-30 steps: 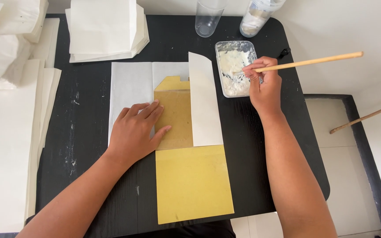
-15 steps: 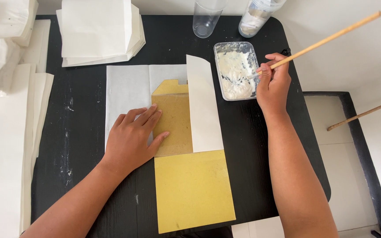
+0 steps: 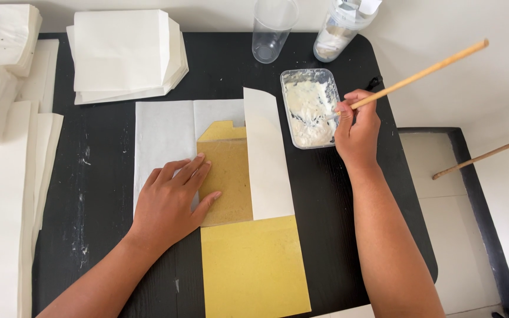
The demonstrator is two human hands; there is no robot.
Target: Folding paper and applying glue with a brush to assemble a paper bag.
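The wooden stick (image 3: 419, 75) has dipped lower since half a second ago, its end now down in the paste tub (image 3: 309, 107); the right hand (image 3: 357, 128) stays clenched around it. The left hand (image 3: 172, 200) has not moved, lying flat and released on the white paper sheet (image 3: 160, 135) and brown card (image 3: 228, 176). The black table (image 3: 101, 176) has bare room toward the right edge, beyond the tub. The yellow board (image 3: 254, 271) lies nearer the front edge.

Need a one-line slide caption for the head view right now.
Left hand flat on white paper sheet; right hand dips wooden stick into tray of white paste on black table.
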